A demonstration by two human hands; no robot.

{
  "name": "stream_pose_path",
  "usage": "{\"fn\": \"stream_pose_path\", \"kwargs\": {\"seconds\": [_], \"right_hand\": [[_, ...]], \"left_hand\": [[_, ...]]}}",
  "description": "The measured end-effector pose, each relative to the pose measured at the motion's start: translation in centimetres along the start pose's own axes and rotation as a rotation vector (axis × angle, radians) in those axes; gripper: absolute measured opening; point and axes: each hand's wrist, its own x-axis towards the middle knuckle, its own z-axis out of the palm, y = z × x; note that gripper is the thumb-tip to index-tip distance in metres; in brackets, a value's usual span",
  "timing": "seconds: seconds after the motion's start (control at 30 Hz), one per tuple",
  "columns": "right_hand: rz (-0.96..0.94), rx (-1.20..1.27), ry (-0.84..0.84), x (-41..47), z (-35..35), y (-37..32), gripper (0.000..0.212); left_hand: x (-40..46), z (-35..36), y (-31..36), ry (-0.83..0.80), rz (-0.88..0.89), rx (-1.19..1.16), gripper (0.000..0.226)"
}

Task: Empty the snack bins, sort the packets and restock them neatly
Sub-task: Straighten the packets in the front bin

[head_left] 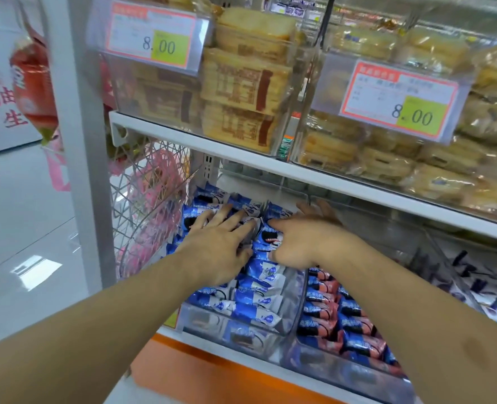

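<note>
Two bare forearms reach in from the near edge, forward and down into the lower shelf. Left hand [221,243] lies flat, fingers straight and spread, pressing on the heap of blue-and-white packets [259,290] that fills the clear bin [241,336] under both hands. Right hand [299,237] rests just beside it on the same heap, its forefinger stretched toward the left hand's fingertips and the other fingers spread toward the back of the bin; it looks open, pressing rather than holding anything, though its palm side is hidden.

More of these packets are packed in rows nearer than the hands, up to the bin's front wall. Just right of the right wrist, a second clear bin [343,371] holds blue-and-pink packets [328,319], divided from the first by a clear wall. Farther right, beyond the right forearm, lie white packets with dark markings [480,290], blurred.

Above the hands runs a white shelf edge [241,153]. On it stand clear bins of pale yellow baked goods [241,83] in see-through wrappers, each bin carrying a price tag: one [154,36] above the left hand, one [398,97] above and right of the right hand, both reading 8.00.

Left of the left hand, a wire basket [145,205] with pink items hangs on the shelf's side, and beyond it is a shiny pale floor [22,228].
</note>
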Motion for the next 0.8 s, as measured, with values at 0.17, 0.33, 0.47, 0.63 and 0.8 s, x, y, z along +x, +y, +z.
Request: {"fn": "stream_pose_path", "kwargs": {"seconds": [0.17, 0.33, 0.47, 0.63, 0.8], "right_hand": [[-0.066, 0.151, 0.084, -0.3, 0.3, 0.5, 0.072], [-0.100, 0.602, 0.330, -6.7, 1.4, 4.3, 0.057], [0.043, 0.669, 0.327, -13.4, 5.5, 9.1, 0.052], [0.138, 0.690, 0.052, -15.6, 10.6, 11.8, 0.054], [0.116, 0.627, -0.047, -14.4, 13.4, 12.7, 0.066]], "left_hand": [[-0.2, -0.5, -0.1, -0.009, -0.002, -0.046, 0.063], [-2.3, -2.3, 2.4, 0.135, -0.028, -0.301, 0.059], [-5.1, -4.4, 7.1, 0.199, 0.094, -0.453, 0.056], [-6.3, -4.3, 13.9, 0.071, 0.304, -0.353, 0.050], [-5.2, -1.3, 16.6, 0.049, 0.325, -0.020, 0.047]]}}
